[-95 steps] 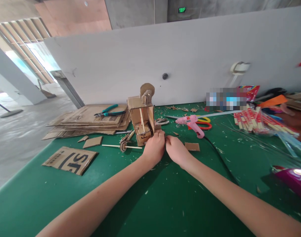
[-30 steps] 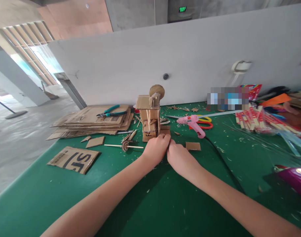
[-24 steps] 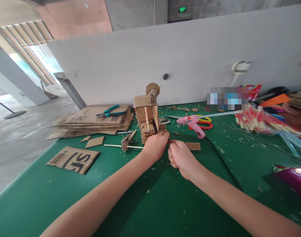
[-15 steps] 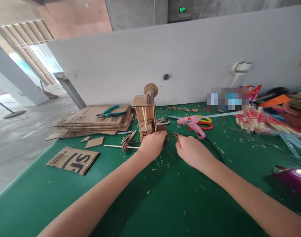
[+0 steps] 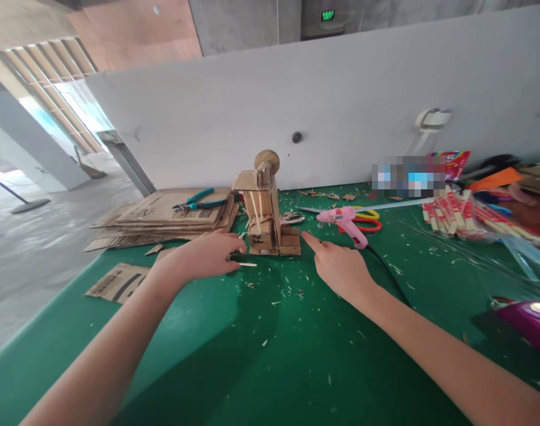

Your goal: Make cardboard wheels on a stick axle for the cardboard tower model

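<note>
A cardboard model [image 5: 261, 207] stands upright on the green table, with sticks inside its frame and a round disc [image 5: 267, 161] on top. My left hand [image 5: 212, 253] is at its left with fingers apart, over a small stick [image 5: 247, 264] whose other parts are hidden beneath the hand. To the right, my right hand [image 5: 334, 254] points its index finger at the model's low cardboard base [image 5: 290, 241]; the other fingers are curled, and whether they hold anything is hidden.
A pink glue gun [image 5: 344, 222] lies behind my right hand near scissors [image 5: 368, 220]. Green-handled pliers [image 5: 201, 201] rest on stacked cardboard [image 5: 163, 216]. A printed cardboard piece [image 5: 116, 283] lies at left. Bundled sticks [image 5: 460, 213] and a purple object [image 5: 529, 325] are at right.
My left hand has let go of the model's base and moved left over the wheel and stick. My right index finger now reaches out close to the base. The model has shifted slightly left.
</note>
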`<action>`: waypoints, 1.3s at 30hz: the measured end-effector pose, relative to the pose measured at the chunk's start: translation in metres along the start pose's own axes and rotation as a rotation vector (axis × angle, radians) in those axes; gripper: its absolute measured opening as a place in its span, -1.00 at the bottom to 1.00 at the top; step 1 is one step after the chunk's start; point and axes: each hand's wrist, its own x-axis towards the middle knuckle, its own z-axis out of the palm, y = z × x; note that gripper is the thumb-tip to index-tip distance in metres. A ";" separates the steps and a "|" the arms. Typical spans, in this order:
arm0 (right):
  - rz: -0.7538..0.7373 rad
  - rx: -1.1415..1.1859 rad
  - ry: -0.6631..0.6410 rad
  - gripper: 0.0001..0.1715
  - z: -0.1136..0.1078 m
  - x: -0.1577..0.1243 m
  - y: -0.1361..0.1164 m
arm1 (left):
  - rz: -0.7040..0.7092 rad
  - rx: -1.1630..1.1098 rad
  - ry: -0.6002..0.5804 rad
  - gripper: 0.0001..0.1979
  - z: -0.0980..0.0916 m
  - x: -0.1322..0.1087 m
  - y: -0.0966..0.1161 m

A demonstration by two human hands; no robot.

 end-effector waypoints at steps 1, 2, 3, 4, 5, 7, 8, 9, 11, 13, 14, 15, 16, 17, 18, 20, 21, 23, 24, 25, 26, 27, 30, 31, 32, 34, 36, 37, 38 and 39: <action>0.004 0.022 -0.003 -0.43 0.000 0.000 -0.001 | 0.012 -0.016 -0.021 -0.73 0.004 0.001 -0.001; 0.007 0.038 -0.010 -0.46 0.000 0.000 -0.003 | 0.028 -0.025 -0.035 -0.76 0.008 0.002 0.000; 0.007 0.049 -0.020 -0.49 0.000 0.000 -0.004 | 0.043 -0.029 -0.045 -0.77 0.010 0.003 0.003; -0.001 0.060 -0.031 -0.51 0.000 0.000 -0.005 | 0.057 -0.033 -0.050 -0.75 0.012 0.004 0.006; -0.015 0.075 -0.040 -0.52 0.000 0.000 -0.006 | 0.069 -0.036 -0.049 -0.72 0.013 0.005 0.011; -0.042 0.118 -0.049 -0.53 0.000 0.000 -0.008 | 0.083 -0.045 -0.035 -0.71 0.013 0.007 0.021; -0.048 0.141 -0.052 -0.54 0.000 -0.001 -0.009 | 0.083 -0.049 -0.018 -0.71 0.013 0.007 0.027; -0.055 0.165 -0.054 -0.55 0.000 -0.001 -0.010 | 0.072 -0.041 0.001 -0.71 0.014 0.008 0.034; -0.080 0.211 -0.045 -0.57 -0.001 -0.004 -0.012 | 0.038 -0.006 0.054 -0.68 0.016 0.009 0.046; -0.135 0.250 -0.033 -0.60 -0.002 -0.007 -0.015 | 0.029 -0.012 0.070 -0.68 0.022 0.012 0.056; -0.169 0.266 -0.027 -0.61 -0.002 -0.008 -0.017 | 0.031 -0.032 0.072 -0.69 0.025 0.013 0.059; -0.202 0.278 -0.022 -0.63 -0.003 -0.010 -0.019 | 0.031 -0.056 0.073 -0.71 0.028 0.014 0.061; -0.228 0.286 -0.017 -0.64 -0.003 -0.011 -0.021 | 0.030 -0.080 0.076 -0.72 0.031 0.014 0.062; -0.248 0.290 -0.013 -0.65 -0.003 -0.011 -0.022 | 0.028 -0.099 0.079 -0.73 0.034 0.014 0.062; -0.260 0.291 -0.008 -0.65 -0.003 -0.012 -0.024 | 0.023 -0.111 0.085 -0.72 0.036 0.014 0.060; -0.267 0.287 -0.004 -0.65 -0.002 -0.012 -0.025 | 0.011 -0.116 0.098 -0.70 0.038 0.012 0.057; -0.264 0.285 -0.006 -0.65 -0.001 -0.012 -0.026 | 0.004 -0.114 0.105 -0.69 0.039 0.011 0.056; -0.250 0.285 -0.013 -0.66 0.000 -0.011 -0.026 | -0.015 -0.110 0.123 -0.68 0.040 0.010 0.056; -0.242 0.288 -0.016 -0.66 0.000 -0.011 -0.027 | -0.025 -0.109 0.130 -0.67 0.041 0.010 0.056; -0.233 0.293 -0.021 -0.67 0.000 -0.011 -0.028 | -0.033 -0.108 0.139 -0.67 0.041 0.010 0.057; -0.224 0.301 -0.025 -0.70 0.000 -0.011 -0.028 | -0.040 -0.107 0.147 -0.67 0.042 0.010 0.058; -0.214 0.316 -0.030 -0.72 0.000 -0.011 -0.029 | -0.046 -0.104 0.156 -0.67 0.043 0.011 0.059; -0.194 0.420 -0.019 -0.81 0.000 -0.009 -0.030 | -0.067 -0.091 0.162 -0.67 0.046 0.012 0.063; -0.192 0.472 -0.003 -0.82 0.001 -0.007 -0.030 | -0.080 -0.088 0.157 -0.67 0.047 0.013 0.064; -0.193 0.528 0.015 -0.82 0.002 -0.006 -0.030 | -0.100 -0.085 0.150 -0.67 0.049 0.013 0.065; -0.204 0.637 0.034 -0.80 0.006 -0.001 -0.029 | -0.144 -0.083 0.141 -0.67 0.051 0.014 0.068; -0.224 0.718 0.035 -0.80 0.011 0.003 -0.029 | -0.173 -0.089 0.147 -0.68 0.054 0.014 0.071; -0.233 0.739 0.038 -0.81 0.013 0.005 -0.029 | -0.183 -0.095 0.153 -0.68 0.056 0.013 0.072; -0.240 0.750 0.044 -0.82 0.014 0.006 -0.029 | -0.192 -0.103 0.158 -0.69 0.057 0.013 0.073; -0.247 0.754 0.052 -0.84 0.016 0.007 -0.030 | -0.199 -0.114 0.161 -0.69 0.058 0.012 0.074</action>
